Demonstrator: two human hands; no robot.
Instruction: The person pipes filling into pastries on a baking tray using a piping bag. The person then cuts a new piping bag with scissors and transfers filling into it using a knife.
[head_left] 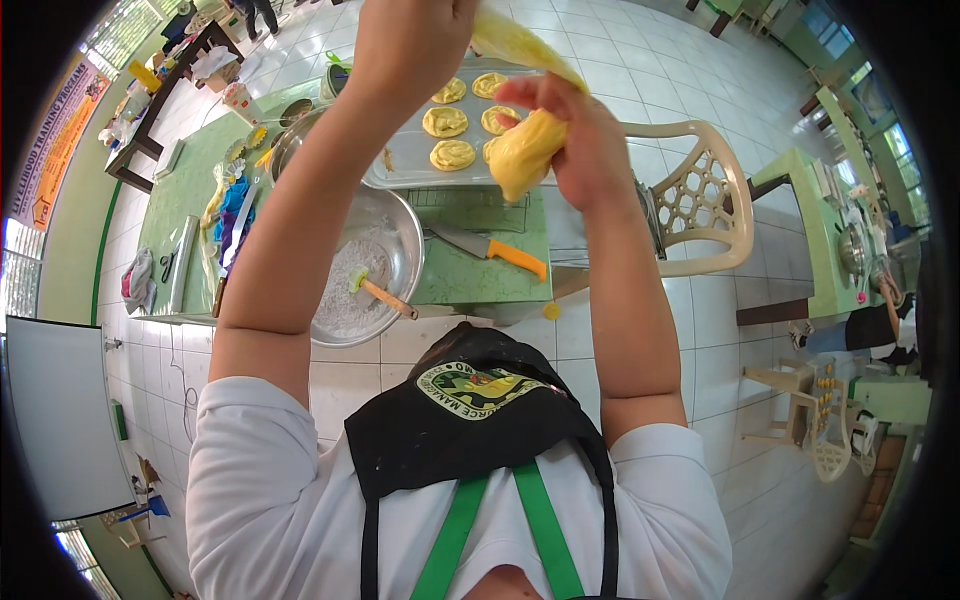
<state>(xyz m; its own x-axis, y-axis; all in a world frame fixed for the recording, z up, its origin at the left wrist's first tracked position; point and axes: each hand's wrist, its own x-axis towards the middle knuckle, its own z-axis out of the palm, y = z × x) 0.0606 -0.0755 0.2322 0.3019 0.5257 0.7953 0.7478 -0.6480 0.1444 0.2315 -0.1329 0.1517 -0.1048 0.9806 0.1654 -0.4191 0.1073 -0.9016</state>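
Note:
I hold a soft plastic piping bag (530,150) with yellow filling up over the far side of the table. Its full lower part bulges below my right hand (590,140), whose fingers are wrapped round it. From there the bag's flattened, smeared upper end stretches up and left to my left hand (425,35), closed on it at the picture's top edge, where some fingers are cut off. Behind the bag lies a metal tray (405,172) with several yellow swirled rounds (445,122); the bag and right hand hide part of it.
Nearer me, a steel bowl (408,250) of white powder holds a wooden-handled spatula (385,297). A knife with an orange handle (515,258) lies beside it, by a wire rack (470,208). A plastic chair (740,200) stands right of the green table (460,285).

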